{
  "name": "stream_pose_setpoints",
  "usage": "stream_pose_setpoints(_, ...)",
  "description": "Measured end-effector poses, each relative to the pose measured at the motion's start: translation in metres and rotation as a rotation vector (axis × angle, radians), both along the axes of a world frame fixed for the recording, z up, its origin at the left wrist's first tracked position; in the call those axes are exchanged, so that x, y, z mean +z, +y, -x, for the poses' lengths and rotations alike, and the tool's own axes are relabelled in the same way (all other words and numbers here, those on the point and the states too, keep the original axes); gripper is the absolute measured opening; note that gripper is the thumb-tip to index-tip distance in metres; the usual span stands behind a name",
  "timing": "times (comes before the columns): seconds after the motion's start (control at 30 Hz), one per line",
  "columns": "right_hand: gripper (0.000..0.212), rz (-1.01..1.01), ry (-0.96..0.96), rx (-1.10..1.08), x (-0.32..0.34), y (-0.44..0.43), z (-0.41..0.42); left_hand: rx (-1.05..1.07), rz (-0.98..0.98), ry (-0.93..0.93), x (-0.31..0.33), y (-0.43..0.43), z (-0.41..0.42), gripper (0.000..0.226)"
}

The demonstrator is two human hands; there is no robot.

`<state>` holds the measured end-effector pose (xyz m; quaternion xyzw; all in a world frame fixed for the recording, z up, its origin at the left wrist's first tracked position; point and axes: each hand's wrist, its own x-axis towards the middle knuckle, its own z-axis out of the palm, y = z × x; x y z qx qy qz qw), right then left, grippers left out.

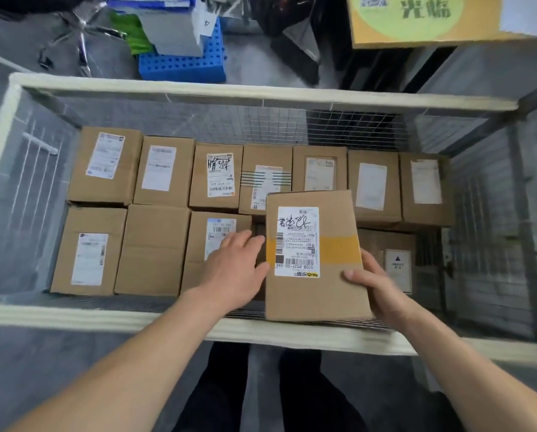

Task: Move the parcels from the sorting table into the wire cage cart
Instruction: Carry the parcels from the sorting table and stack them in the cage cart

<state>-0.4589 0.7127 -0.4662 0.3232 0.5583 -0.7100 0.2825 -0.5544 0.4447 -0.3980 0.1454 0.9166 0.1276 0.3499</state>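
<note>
Right hand (376, 282) clasping the right edge of the held parcel (307, 297), thumb on top. Left hand (233, 269) flat and relaxed, fingers on a neighbouring front-row parcel (217, 244), thumb side against the held parcel's left edge. Held parcel label-up, inside the near side of the wire cage cart (105, 313), over the gap in the front row.

Step in hand, by judgement: placing. Next move: lowering into the gap between that neighbour and the right-hand parcel (398, 263), square to both, with the left hand drawn clear first to avoid a pinch.

Back row (164, 169) of seven parcels side by side. Beyond the cart: blue crate (183, 67), yellow sign (417, 23). Sorting table out of view.

Likely snag: a tight gap, or a corner catching on a neighbour.
</note>
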Motion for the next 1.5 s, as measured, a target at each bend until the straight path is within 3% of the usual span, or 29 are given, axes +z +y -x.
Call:
stream_pose_setpoints(0.8,0.114,-0.053,-0.14,0.193,-0.095,-0.031,0.027,0.116,-0.112,-0.076,-0.117,-0.01,-0.004,0.049)
stream_pose_setpoints(0.93,0.09,-0.088,-0.155,0.218,-0.11,-0.045,0.042,0.075,-0.058,-0.149,-0.136,-0.008,-0.005,0.051)
stream_pose_setpoints(1.37,0.098,-0.602,-0.156,0.378,-0.12,-0.078,0.056,-0.076,0.168,-0.168,-0.143,-0.015,0.0,0.069)
stream_pose_setpoints(1.5,0.084,-0.694,-0.176,0.427,-0.087,-0.075,0.058,-0.087,0.2,-0.134,-0.116,-0.015,0.006,0.064)
